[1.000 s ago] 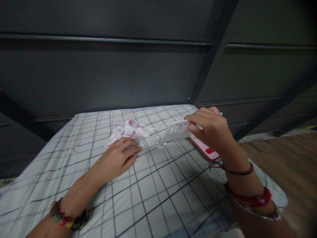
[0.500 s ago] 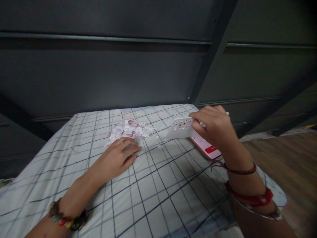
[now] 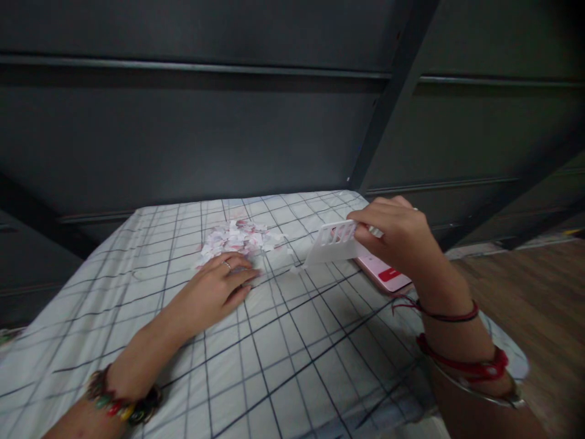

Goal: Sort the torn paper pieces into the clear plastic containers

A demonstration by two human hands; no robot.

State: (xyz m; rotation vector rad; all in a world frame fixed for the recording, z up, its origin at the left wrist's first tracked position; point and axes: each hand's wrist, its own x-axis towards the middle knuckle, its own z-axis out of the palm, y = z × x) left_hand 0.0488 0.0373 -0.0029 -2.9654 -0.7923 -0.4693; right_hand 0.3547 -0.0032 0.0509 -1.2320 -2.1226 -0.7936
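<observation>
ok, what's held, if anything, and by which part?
Right hand grips the white slotted plate by its upper right part, the hold partly hidden. Left hand: nothing visibly held.

Homelike place: checked cloth, wood-look floor

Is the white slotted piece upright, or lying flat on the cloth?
Roughly upright: the right hand holds the white slotted piece near its top, slots uppermost, lower edge towards the cloth.

The right hand has shifted slightly rightward with the white card. The card's lower edge now sits nearer the wearer, hiding more of the phone.
</observation>
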